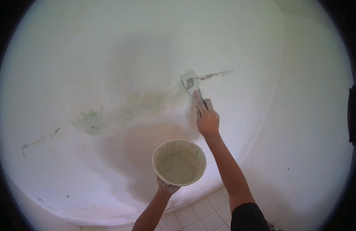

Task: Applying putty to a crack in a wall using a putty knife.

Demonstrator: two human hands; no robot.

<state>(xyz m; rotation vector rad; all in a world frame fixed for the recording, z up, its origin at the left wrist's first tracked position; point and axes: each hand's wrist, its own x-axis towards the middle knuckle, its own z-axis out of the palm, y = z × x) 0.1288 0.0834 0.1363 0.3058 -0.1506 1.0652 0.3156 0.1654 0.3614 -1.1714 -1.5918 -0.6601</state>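
In my right hand (207, 117) is a putty knife (190, 81), its wide blade laid against the wall with one finger stretched along it. The blade sits at the left end of an open crack (216, 75) in the plaster. A grey-green smeared band (143, 104) runs from the blade down to the left. My left hand (167, 187) holds up a round white tub (179, 162) from below, mostly hidden behind it. Pale putty coats the tub's bottom and inner walls.
Further left, the white wall (70, 57) has a bare greenish patch (89, 121) and another dark crack (41, 141). A side wall (313, 115) meets it at the right. White floor tiles (203, 210) show below, and a dark object (352, 115) stands at the far right edge.
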